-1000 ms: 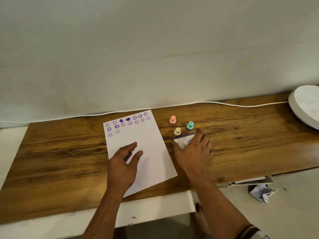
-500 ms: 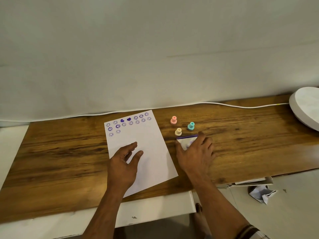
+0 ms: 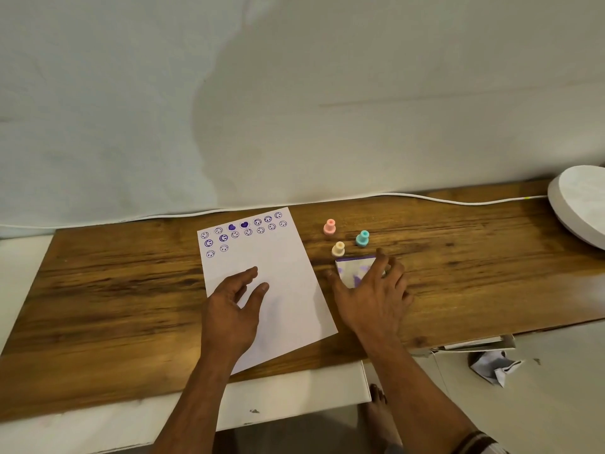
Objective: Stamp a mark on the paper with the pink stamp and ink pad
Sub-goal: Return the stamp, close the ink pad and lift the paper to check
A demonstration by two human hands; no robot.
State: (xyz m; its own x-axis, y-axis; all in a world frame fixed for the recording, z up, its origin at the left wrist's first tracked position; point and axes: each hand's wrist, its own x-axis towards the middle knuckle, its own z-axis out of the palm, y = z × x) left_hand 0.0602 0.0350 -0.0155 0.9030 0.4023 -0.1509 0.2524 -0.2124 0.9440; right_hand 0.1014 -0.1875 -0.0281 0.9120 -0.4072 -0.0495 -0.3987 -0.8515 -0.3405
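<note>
Prep step: my left hand (image 3: 235,306) lies spread flat on the paper (image 3: 265,283), right hand (image 3: 370,290) spread over the ink pad (image 3: 352,270), gripping nothing. Pink stamp (image 3: 329,227) stands untouched just beyond the pad. Next: pinch it, ink it
</note>
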